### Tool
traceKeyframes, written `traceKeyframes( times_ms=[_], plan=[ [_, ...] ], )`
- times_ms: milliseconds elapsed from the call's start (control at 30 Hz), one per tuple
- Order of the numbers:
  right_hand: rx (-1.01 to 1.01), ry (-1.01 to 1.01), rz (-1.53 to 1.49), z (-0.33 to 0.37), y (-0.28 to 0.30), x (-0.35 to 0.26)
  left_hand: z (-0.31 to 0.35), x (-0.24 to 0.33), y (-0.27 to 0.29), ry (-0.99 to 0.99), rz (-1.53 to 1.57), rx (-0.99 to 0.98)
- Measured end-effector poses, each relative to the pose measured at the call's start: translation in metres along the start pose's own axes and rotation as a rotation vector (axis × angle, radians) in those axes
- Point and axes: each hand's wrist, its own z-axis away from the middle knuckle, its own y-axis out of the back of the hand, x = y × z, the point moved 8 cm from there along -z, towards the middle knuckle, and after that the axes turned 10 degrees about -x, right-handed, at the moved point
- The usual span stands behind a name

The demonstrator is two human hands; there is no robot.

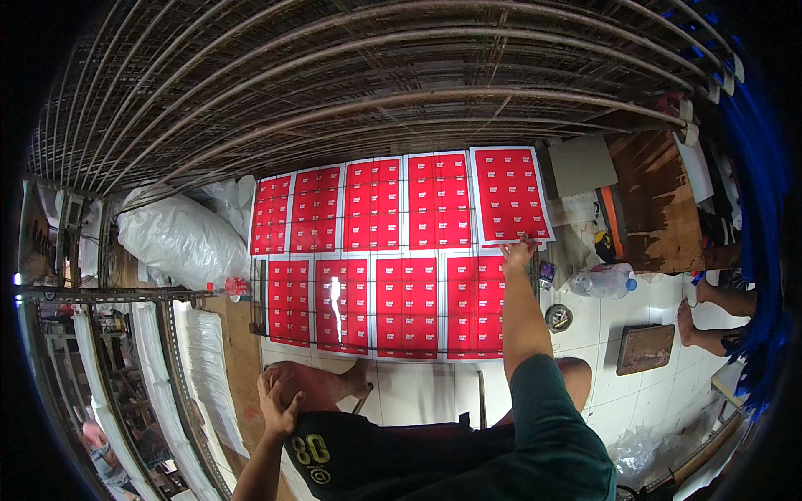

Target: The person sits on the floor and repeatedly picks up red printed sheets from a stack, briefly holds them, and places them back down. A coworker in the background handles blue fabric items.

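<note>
My right hand [520, 248] reaches forward and pinches the near edge of a red printed sheet [511, 192] with a white border. That sheet lies slightly skewed at the far right corner of the rack, and part of another red sheet shows under its near edge. Several similar red sheets lie in two rows, among them a near right sheet [474, 309] beside my forearm and a far-row sheet [439, 200]. Thin rack wires run across most of them, but none crosses the held sheet. My left hand [280, 401] rests on my left knee, fingers apart, holding nothing.
Stacked wire rack shelves [401, 92] hang tilted above the far side. At left are a white plastic-wrapped bundle [180, 234] and a bottle [230, 288]. At right lie a clear bottle [601, 282], a round dish [558, 317] and a brown board [645, 349]; another person's feet [689, 321] are beyond.
</note>
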Motion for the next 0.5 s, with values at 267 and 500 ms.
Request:
traceKeyframes(
  times_ms=[267,500],
  plan=[
    [0.002,-0.034,-0.037,0.000,0.004,0.012,-0.001,-0.005,0.000,-0.036,-0.020,0.047],
    [0.003,-0.036,0.022,-0.008,0.012,0.012,-0.003,-0.004,0.002,-0.029,-0.013,0.043]
  ],
)
